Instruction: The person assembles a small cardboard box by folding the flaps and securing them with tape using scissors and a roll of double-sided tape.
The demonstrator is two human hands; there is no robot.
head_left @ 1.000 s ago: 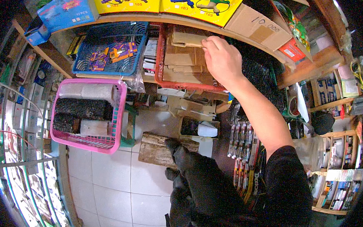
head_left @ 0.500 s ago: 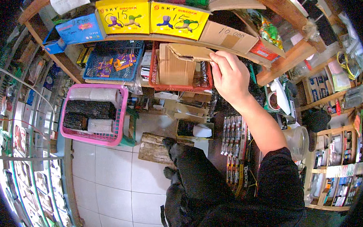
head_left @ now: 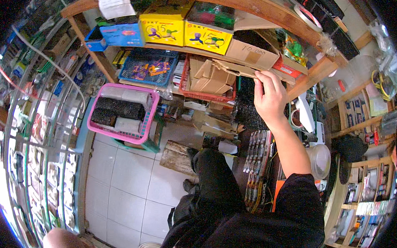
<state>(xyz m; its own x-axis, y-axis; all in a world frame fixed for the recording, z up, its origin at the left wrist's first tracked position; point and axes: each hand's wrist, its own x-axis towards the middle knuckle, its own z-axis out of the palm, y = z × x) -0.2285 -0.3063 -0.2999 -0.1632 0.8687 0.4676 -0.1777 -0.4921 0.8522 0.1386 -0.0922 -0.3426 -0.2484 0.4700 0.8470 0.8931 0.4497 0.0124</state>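
My right hand (head_left: 270, 94) reaches up to the shelf with its fingers pinched on the right end of a flat piece of cardboard (head_left: 239, 70). That piece is held roughly level, its torn left end over a red plastic basket (head_left: 207, 97). Folded brown cardboard (head_left: 208, 77) stands in the basket, below the held piece. Just right of the basket and below my hand is dark mesh-like material (head_left: 249, 106). My left hand is not seen; only a rounded patch of bare skin (head_left: 66, 241) shows at the lower left edge.
Above runs a wooden shelf with yellow boxes (head_left: 165, 30), a blue box (head_left: 120, 33) and an open carton (head_left: 250, 53). Left of the basket sits a blue basket (head_left: 149, 78) of small packets. A pink basket (head_left: 150, 114) stands nearer; a wooden block (head_left: 177, 157) lies on the tiled floor.
The view has shifted, so the shelf sits further right. My right hand keeps its pinch on the cardboard, now further right of the basket, uncovering more folded cardboard. Bare skin has appeared at lower left.
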